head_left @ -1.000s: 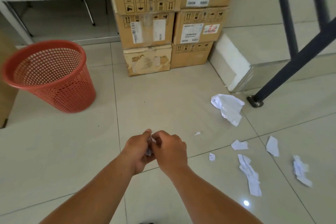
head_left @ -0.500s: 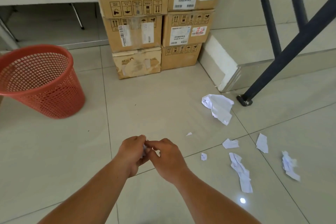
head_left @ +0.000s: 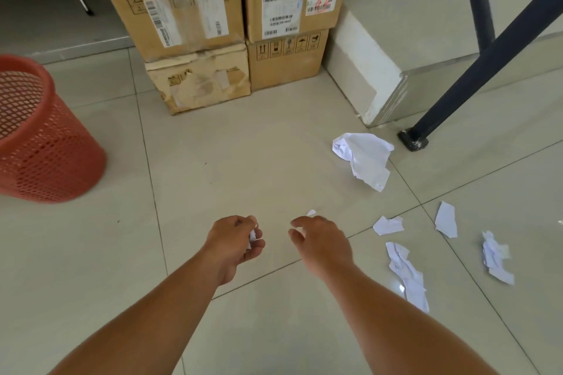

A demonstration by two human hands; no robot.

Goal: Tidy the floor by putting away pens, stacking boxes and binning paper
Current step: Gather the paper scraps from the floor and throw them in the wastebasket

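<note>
While both bare arms reach forward over the tiled floor (head_left: 274, 149), the stacked cardboard boxes (head_left: 231, 21) stand against the far wall and serve as the landmark. Left of the boxes, near the frame edge, sits the red mesh bin (head_left: 45, 143), upright on the tiles. Right of the boxes a pale stone step (head_left: 374, 61) juts out, and beyond it a dark metal leg (head_left: 475, 70) slants down to a foot on the floor. In front of the boxes and to their right, just beside that foot, lies the largest crumpled sheet (head_left: 365, 158). Nearer the person than the sheet lie a long torn strip (head_left: 406, 277), a crumpled wad (head_left: 495, 257), a flat torn piece (head_left: 446, 219) and a smaller piece (head_left: 388, 225). The left hand (head_left: 234, 242), straight out from the boxes, is curled closed around a small paper scrap (head_left: 253, 235). The right hand (head_left: 320, 240), a little apart from it, has loosely spread fingers holding nothing, its fingertips just beside a tiny scrap (head_left: 311, 212) on the floor.
</note>
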